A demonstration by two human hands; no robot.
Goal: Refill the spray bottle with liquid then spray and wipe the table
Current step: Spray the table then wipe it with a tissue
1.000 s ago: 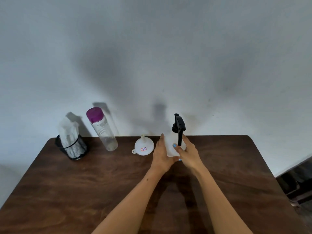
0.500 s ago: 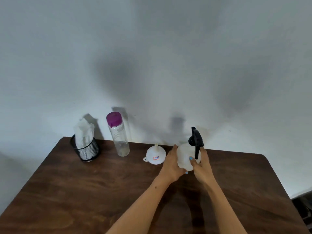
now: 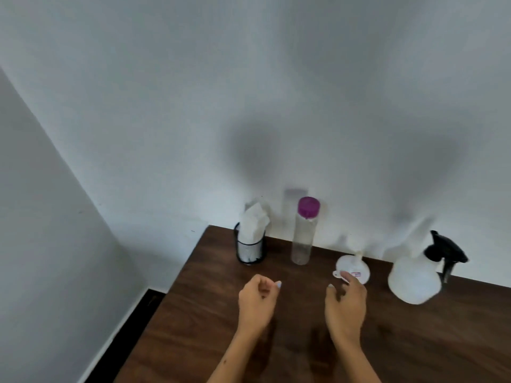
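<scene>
1. One camera sits on my head, looking forward and down over the table point(image 3: 276, 341), which it sees close up.
2. It faces the white wall point(image 3: 249, 92) behind the table, turned toward the table's left corner.

Both hands point(image 3: 257, 302) point(image 3: 345, 305) off the spray bottle point(image 3: 414, 280) — now empty, left of it.

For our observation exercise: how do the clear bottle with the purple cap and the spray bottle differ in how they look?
The clear bottle is tall, slim and see-through; the spray bottle is squat, rounded and cloudy white. The clear bottle has a purple cap; the spray bottle has a black trigger head. Both stand upright on the table, with neither hand on them.
</scene>
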